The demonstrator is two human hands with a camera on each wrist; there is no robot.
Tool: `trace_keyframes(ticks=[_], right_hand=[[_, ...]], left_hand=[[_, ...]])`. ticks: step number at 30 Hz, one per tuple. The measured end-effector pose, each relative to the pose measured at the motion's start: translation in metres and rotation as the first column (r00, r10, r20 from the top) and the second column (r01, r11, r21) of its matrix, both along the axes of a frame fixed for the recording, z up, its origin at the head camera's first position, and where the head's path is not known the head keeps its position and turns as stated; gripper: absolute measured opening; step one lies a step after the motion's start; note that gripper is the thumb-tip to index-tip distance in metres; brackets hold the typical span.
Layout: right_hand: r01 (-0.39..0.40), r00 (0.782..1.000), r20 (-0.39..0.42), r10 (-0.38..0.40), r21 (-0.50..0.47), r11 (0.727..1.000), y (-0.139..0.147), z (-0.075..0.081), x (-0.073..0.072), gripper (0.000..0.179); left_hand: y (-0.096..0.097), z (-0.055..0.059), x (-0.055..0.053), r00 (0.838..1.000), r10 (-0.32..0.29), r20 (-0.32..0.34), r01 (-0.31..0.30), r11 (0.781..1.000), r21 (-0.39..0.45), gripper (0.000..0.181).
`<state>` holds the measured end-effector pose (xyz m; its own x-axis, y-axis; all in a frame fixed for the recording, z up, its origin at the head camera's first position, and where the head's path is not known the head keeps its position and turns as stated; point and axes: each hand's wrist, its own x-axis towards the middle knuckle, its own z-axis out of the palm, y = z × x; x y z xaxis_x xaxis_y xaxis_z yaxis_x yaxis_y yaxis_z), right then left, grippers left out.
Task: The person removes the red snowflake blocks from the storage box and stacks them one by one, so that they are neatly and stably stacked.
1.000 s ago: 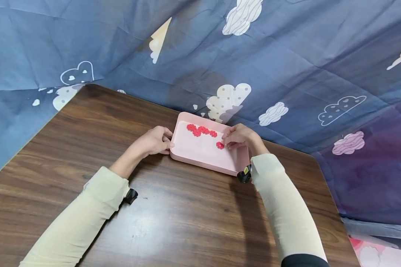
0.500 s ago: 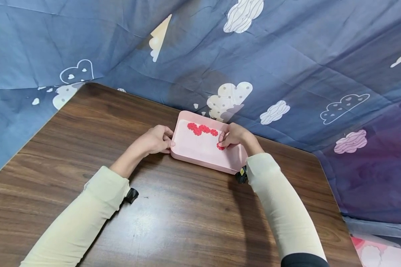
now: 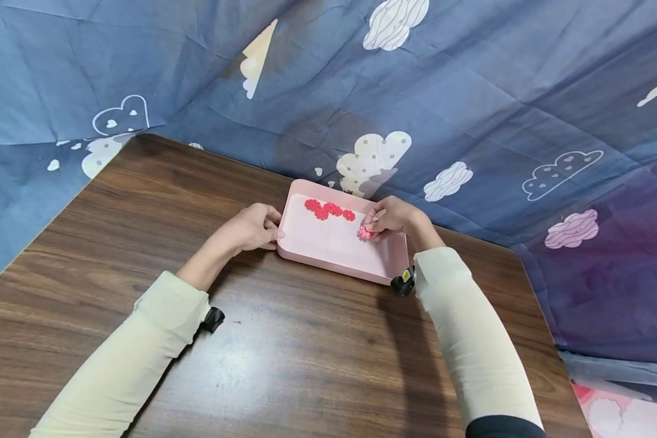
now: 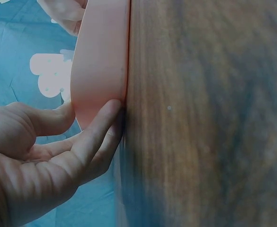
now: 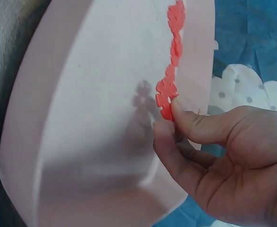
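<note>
A shallow pink tray (image 3: 328,243) stands on the table in the head view. My left hand (image 3: 252,228) holds its left end; in the left wrist view the thumb is at the rim and the fingers (image 4: 98,123) lie on the outer wall. Over the tray's right part, my right hand (image 3: 391,218) pinches a red flower-shaped plastic disc (image 3: 365,233) between thumb and fingertips. The right wrist view shows this notched disc (image 5: 164,97) lifted, its shadow on the tray floor. Several similar red discs (image 3: 333,209) lie along the tray's far wall.
The brown wooden table (image 3: 285,359) extends in front of the tray and to both sides. Behind it hangs a blue cloth (image 3: 224,103) with cloud prints, close to the tray's far wall.
My right hand has reached the single red disc on the tray floor, pinched it and raised it slightly, tilting it. The left hand stays at the tray's left end.
</note>
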<state>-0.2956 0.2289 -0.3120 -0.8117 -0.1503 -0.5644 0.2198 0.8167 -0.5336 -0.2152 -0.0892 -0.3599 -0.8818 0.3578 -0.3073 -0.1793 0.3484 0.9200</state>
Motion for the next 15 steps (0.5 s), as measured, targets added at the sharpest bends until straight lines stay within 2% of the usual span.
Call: trace_keyframes(ticks=[6,15], right_hand=[[-0.006,1.000,-0.005,0.006,-0.020,1.000,0.012,0.013,0.004,0.015],[-0.020,1.000,0.016,0.019,0.062,0.998,0.044,0.036,0.010,0.019]], left_hand=[[0.000,0.001,0.001,1.000,-0.001,-0.005,0.001,1.000,-0.002,0.044],[-0.001,-0.001,0.000,1.000,-0.009,-0.006,0.009,1.000,0.013,0.043]])
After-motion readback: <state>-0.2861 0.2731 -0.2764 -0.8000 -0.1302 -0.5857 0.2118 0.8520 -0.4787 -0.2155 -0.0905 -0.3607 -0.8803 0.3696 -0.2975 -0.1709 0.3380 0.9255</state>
